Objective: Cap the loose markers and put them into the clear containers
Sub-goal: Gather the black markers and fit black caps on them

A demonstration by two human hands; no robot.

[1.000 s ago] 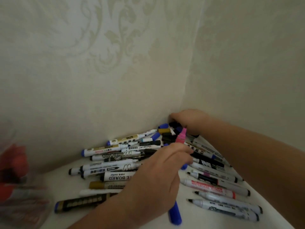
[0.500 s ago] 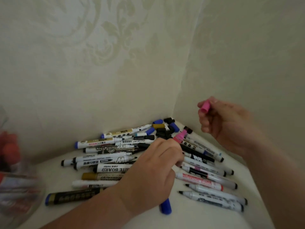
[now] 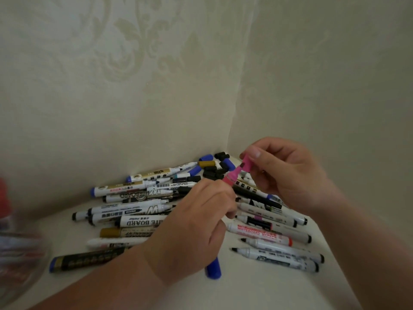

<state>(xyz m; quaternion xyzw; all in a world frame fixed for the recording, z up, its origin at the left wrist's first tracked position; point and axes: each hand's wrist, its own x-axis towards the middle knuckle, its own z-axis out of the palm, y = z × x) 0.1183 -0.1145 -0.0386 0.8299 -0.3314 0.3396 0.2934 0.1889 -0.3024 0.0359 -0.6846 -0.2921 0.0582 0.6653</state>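
1. The left hand [image 3: 192, 227] is curled round a pink marker [image 3: 230, 178]. It holds the marker tilted, with the nib end pointing up and to the right, above the pile.
2. The right hand [image 3: 290, 175] pinches a pink cap [image 3: 247, 164] between thumb and fingertips. The cap's open end meets the marker's nib; how far it is seated cannot be told.
3. The two hands are close together, joined only through marker and cap, near the corner where two patterned walls [image 3: 134, 86] meet.
4. A blue end [image 3: 213, 268] sticks out below the left hand. Whether it belongs to the pink marker cannot be told.
5. Many other markers [image 3: 138, 211] lie in a loose heap on the white worktop [image 3: 257, 287], mostly white-barrelled. Several to the right lie with bare nibs pointing left.
6. Loose caps [image 3: 212, 172] in black, blue and gold sit bunched in the corner behind the heap.
7. A clear container [image 3: 20, 253] shows at the left edge, blurred, with red shapes inside it, well apart from both hands.
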